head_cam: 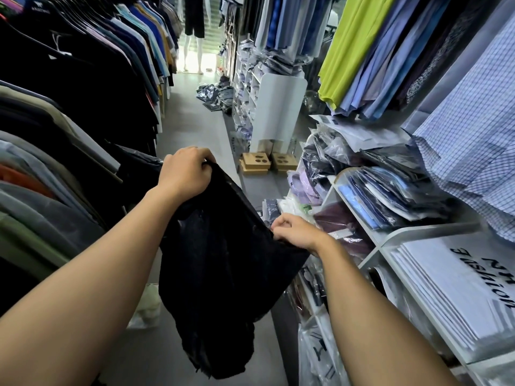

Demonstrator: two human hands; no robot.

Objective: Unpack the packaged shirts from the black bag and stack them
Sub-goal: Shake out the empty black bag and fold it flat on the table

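Note:
A black bag [223,274] hangs in the aisle in front of me, limp and crumpled. My left hand [185,174] grips its upper edge at the far corner. My right hand [295,232] pinches the near edge lower down, on the right. What is inside the bag is hidden. Packaged shirts [390,199] in clear plastic lie piled on the white shelf unit [412,235] to the right, just beyond my right hand. More packaged shirts [348,229], maroon ones, sit in the cubby below.
A rack of hanging dark shirts [69,107] lines the left side of the narrow aisle. Hanging shirts, one lime green [354,43], fill the right wall. White printed bags [451,288] lie stacked at lower right. Cardboard pieces [256,162] and bagged clothes [214,94] sit on the floor ahead.

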